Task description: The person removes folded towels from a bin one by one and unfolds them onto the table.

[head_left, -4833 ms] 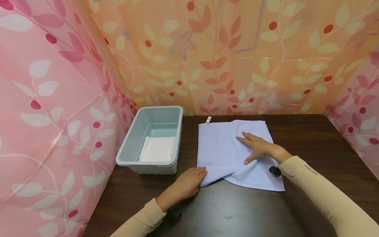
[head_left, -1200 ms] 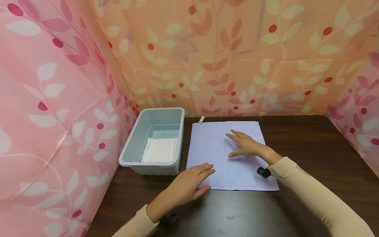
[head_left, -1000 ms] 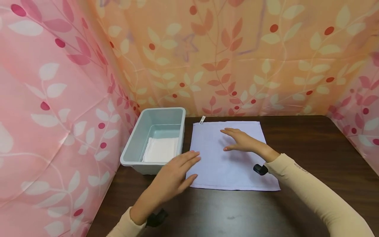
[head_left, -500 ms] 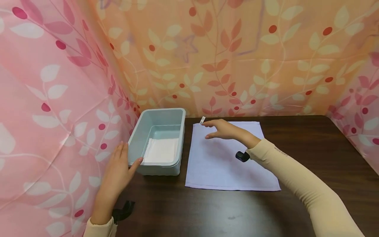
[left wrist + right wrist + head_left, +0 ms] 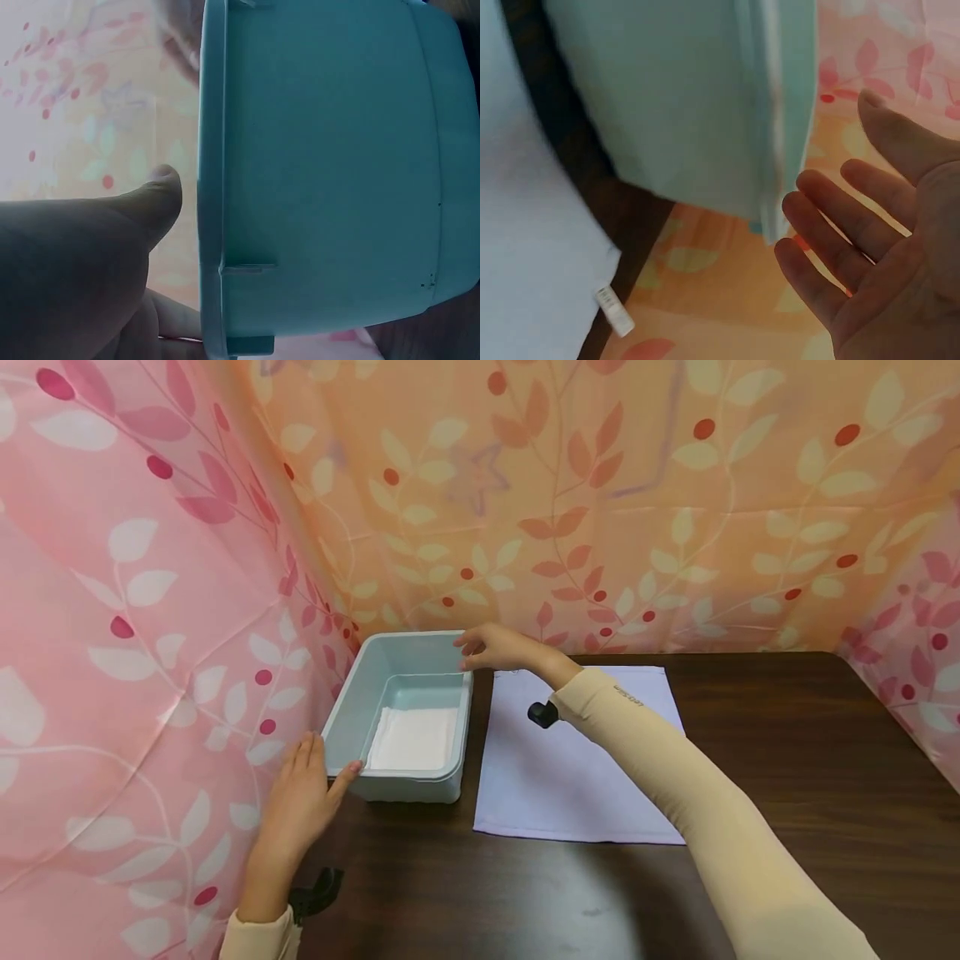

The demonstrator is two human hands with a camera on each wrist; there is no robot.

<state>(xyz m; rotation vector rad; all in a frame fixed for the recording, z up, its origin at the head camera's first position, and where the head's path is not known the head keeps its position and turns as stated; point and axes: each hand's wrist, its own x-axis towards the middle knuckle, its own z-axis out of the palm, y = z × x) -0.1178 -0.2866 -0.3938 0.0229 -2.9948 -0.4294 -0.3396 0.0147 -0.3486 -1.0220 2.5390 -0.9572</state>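
A light blue-grey plastic bin (image 5: 420, 789) stands on the table at the left, with a folded white cloth (image 5: 412, 739) on its floor. My left hand (image 5: 296, 802) is at the bin's near left corner, fingers extended along the rim and thumb spread over the front edge. My right hand (image 5: 498, 647) reaches to the far right corner; in the right wrist view its fingers (image 5: 832, 225) are loosely spread close to the rim, holding nothing. Beneath the right forearm lies a pale lavender towel (image 5: 555, 785), spread flat. Its white tag (image 5: 615, 309) shows in the right wrist view.
The dark wood table (image 5: 787, 760) extends to the right and front of the towel. Patterned curtains (image 5: 600, 510) hang behind it and at both sides, the left one close to the bin. Black wrist cameras (image 5: 543, 714) stick out below the wrists.
The towel's folded near corner has been spread flat. My left hand has moved from the towel to the bin's near left corner; my right hand has moved left across the towel to its far right corner.
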